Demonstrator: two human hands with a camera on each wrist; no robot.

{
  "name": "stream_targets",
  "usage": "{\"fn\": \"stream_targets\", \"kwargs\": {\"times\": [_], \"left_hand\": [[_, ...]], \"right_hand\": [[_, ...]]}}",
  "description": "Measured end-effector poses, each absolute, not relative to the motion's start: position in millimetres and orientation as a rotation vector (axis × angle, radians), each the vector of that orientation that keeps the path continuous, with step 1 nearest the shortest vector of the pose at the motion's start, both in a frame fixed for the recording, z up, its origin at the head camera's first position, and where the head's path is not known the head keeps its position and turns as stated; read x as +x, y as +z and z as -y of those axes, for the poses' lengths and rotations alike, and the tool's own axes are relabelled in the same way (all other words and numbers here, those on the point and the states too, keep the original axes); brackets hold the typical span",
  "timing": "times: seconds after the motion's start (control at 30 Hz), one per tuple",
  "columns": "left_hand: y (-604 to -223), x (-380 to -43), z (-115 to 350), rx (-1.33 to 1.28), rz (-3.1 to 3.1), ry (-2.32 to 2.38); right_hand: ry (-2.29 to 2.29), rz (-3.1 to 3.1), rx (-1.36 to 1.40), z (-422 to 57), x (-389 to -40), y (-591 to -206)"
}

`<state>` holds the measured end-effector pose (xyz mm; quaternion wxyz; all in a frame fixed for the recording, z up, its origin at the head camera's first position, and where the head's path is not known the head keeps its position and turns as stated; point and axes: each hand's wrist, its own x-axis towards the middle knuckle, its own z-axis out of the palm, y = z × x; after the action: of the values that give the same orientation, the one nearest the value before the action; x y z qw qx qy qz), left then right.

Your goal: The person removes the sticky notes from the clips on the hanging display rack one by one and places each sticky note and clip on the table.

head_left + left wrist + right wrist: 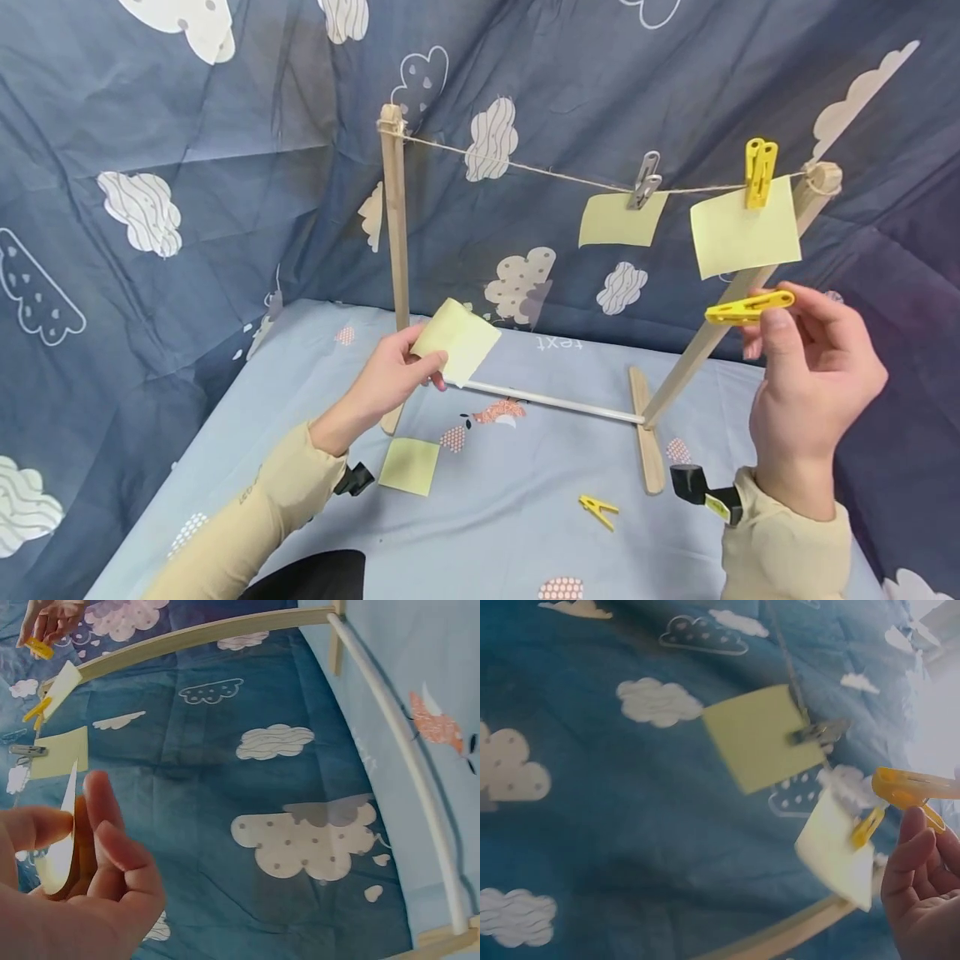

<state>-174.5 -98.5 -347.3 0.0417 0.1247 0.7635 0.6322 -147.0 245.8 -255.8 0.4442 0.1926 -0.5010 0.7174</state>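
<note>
My left hand [386, 371] pinches a pale yellow sticky note [459, 337] between thumb and fingers, left of the middle and below the string [551, 173]. A yellow clothespin [750, 308] is held between thumb and fingers of my right hand [813, 375], just below the right end of the string. Two more notes hang there: one note [622, 221] under a grey clothespin [645, 180], the other note [746, 229] under a yellow clothespin [761, 173]. In the right wrist view, the held clothespin [907, 787] stands apart from both hanging notes.
The string runs between two wooden posts, the left post [396, 225] and the right post [705, 346], joined low down by a white rod [555, 402]. On the light blue cloth [495, 508] lie another sticky note [409, 467] and a yellow clothespin [598, 511].
</note>
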Motion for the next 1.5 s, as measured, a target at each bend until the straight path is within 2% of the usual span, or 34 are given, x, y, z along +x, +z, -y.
{"fn": "stream_targets", "kwargs": {"times": [0.5,0.83,1.13,1.23,1.5], "left_hand": [[-400,-167,105,0.42,-2.341,1.671],[-414,-154,99,0.415,-2.256,1.61],[-465,-156,97,0.453,-2.256,1.572],[-475,-154,95,0.494,-2.285,1.52],[-489,-151,88,0.538,-2.414,1.312]], "right_hand": [[1.884,1.325,0.267,-278,-134,-336],[1.825,1.633,-0.063,-280,-131,-390],[1.528,2.197,-0.376,-273,-127,-435],[1.454,2.326,-0.336,-272,-126,-449],[1.379,2.438,-0.023,-282,-132,-502]]}}
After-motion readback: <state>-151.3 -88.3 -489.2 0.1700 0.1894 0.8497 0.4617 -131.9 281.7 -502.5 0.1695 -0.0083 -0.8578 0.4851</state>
